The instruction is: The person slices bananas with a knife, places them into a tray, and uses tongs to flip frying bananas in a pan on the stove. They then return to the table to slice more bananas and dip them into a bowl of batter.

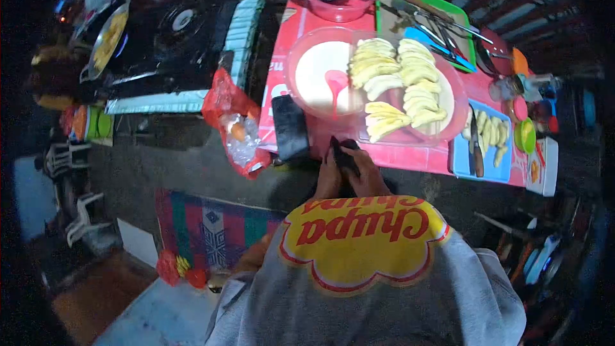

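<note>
My left hand (328, 178) and my right hand (368, 176) are close together at the table's front edge, fingers closed around a small dark thing (346, 159) that I cannot make out. Just beyond them is a pink bowl of pale batter (314, 74) with a pink ladle (336, 80) in it. Peeled, sliced bananas (373, 64) lie fanned in rows on a clear tray over a second round pink container (456, 99). Left of my hands, a flat black object (290, 127) rests on the red tablecloth (277, 83).
A black stove (182, 41) stands at the left, with a pan of yellow food (109, 41). A red plastic bag (221, 99) hangs beside the table. On the right, a blue tray (458, 154) holds a knife and banana pieces. Utensils lie in a green-rimmed tray (464, 19) behind.
</note>
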